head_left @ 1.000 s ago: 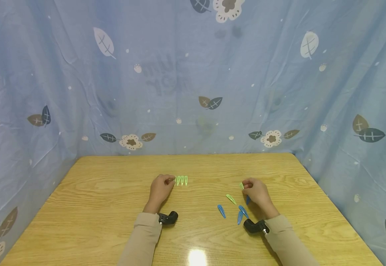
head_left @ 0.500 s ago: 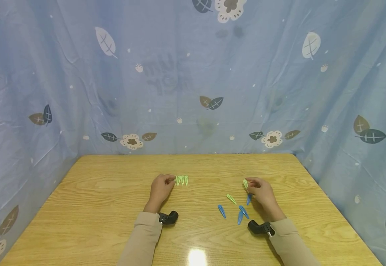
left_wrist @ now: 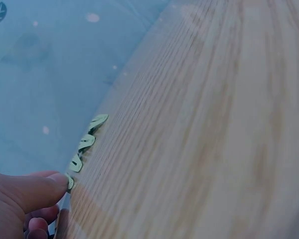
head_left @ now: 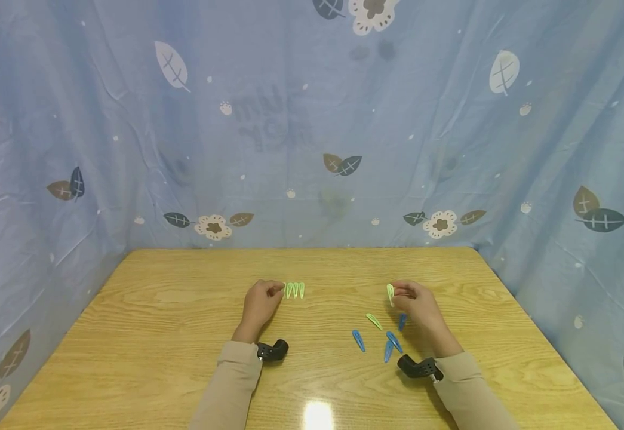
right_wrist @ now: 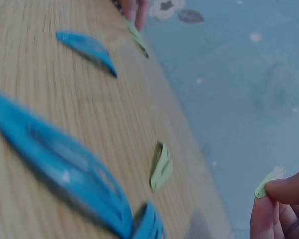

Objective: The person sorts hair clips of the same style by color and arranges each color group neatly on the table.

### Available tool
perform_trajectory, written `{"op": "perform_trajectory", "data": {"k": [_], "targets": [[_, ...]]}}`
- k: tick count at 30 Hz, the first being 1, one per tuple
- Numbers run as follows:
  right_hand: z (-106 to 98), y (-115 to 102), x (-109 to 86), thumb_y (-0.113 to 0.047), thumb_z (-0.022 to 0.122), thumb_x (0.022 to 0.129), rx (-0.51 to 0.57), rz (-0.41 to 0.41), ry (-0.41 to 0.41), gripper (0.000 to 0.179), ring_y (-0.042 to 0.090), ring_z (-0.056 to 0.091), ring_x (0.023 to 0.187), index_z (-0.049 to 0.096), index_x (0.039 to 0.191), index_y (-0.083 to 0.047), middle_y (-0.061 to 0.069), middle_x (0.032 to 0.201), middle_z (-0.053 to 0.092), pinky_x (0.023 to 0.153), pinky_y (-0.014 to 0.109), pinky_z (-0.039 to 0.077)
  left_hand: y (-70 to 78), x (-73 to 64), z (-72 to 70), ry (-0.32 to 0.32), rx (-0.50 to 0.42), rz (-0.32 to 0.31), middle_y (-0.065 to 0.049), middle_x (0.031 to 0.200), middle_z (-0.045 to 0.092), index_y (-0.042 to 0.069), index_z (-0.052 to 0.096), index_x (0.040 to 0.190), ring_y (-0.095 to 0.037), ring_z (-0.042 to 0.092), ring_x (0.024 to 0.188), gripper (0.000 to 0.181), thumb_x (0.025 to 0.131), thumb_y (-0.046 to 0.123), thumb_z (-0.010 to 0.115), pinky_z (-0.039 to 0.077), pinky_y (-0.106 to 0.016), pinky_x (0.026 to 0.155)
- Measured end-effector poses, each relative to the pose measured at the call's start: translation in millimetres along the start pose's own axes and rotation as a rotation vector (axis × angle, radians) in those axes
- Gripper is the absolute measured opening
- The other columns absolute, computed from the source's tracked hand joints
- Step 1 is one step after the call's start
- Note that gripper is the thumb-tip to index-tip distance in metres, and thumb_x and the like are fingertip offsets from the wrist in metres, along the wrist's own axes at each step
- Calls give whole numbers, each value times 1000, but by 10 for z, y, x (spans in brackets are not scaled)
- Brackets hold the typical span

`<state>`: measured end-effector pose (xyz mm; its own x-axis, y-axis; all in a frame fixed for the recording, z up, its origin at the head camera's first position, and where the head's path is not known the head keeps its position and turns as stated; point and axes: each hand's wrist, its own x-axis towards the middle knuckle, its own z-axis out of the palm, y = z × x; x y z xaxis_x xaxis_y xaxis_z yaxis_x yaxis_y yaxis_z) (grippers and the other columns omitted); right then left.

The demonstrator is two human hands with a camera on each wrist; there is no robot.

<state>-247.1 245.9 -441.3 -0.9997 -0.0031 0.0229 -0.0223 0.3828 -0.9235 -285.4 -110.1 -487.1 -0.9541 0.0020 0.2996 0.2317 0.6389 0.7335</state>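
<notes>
My right hand (head_left: pixel 418 303) pinches a light green snap hair clip (head_left: pixel 390 292) between thumb and fingertips, over the right part of the table. The right wrist view shows that green clip (right_wrist: pixel 263 186) sticking out past the thumb. At the middle, several green hair clips (head_left: pixel 295 291) stand side by side in a short row. My left hand (head_left: pixel 260 304) is at the row's left end, its thumb and finger pinching the nearest clip (left_wrist: pixel 70 182), which they partly hide. Another green clip (head_left: pixel 374 321) lies slanted on the table, left of the right hand.
Several blue hair clips lie near the right forearm: one apart at the left (head_left: pixel 358 340), two crossed together (head_left: pixel 393 342), and one beneath the right hand (head_left: pixel 402 322). The wooden table (head_left: pixel 183 334) ends at a blue patterned curtain (head_left: pixel 290 119).
My right hand has lifted the green clip off the area of the blue clips, shifting right, then back left and farther from me. The left hand stays at the row.
</notes>
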Motion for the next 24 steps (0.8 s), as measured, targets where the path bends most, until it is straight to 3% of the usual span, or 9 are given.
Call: {"op": "perform_trajectory", "data": {"k": [9, 18, 24], "targets": [[231, -180, -7, 0, 60, 88, 95, -30, -69, 40, 16, 57, 85, 52, 126, 9, 18, 106, 57, 74, 29, 52, -16, 4, 8, -3, 11, -7, -3, 78, 56, 6, 74, 103, -15, 46, 68, 18, 86, 10, 70, 40, -30, 61], [642, -373, 49, 3, 60, 86, 177, -40, -118, 39, 20, 56, 89, 55, 125, 8, 16, 106, 55, 78, 31, 51, -13, -1, -8, 0, -2, -11, -3, 77, 55, 6, 74, 103, -15, 45, 67, 18, 86, 10, 70, 39, -30, 61], [894, -577, 26, 9, 60, 85, 220, -49, -144, 38, 19, 56, 85, 56, 122, 9, 18, 101, 56, 80, 40, 51, -1, -9, -8, -4, -11, -5, -3, 76, 54, 5, 74, 103, -16, 45, 67, 18, 86, 9, 70, 39, -30, 60]]}}
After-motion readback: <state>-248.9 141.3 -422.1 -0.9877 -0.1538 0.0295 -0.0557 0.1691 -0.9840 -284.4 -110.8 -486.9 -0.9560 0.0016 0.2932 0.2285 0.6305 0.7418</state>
